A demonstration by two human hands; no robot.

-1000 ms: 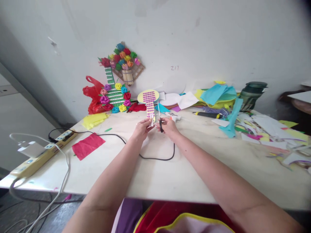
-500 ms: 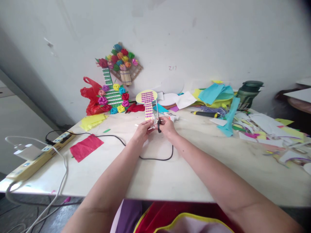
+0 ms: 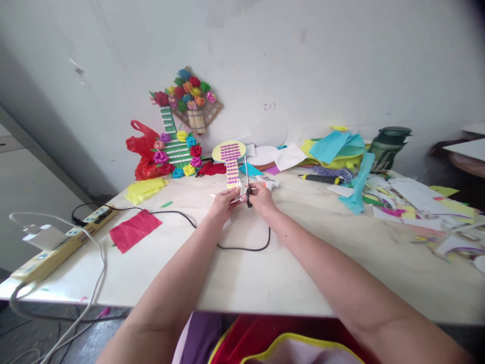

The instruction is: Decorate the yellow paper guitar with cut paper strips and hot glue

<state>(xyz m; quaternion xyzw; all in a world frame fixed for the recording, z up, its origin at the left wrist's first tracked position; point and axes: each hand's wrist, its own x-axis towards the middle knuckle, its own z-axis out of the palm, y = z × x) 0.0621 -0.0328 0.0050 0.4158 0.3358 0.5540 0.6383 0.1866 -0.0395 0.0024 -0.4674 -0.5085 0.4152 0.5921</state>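
Near the middle of the table, my left hand is closed on a small white piece, apparently paper. My right hand is wrapped round the black handles of a pair of scissors, whose blades point away toward the wall. The two hands are close together, with the scissors between them. Just beyond my left hand stands a yellow guitar-like shape with rows of purple strips. Its lower end is partly hidden by the fingers. A white glue gun lies partly behind my right hand.
A green guitar shape with paper flowers and a red bag stand back left. A power strip and red paper lie left; a black cable crosses the table. Paper scraps and a dark bottle are right.
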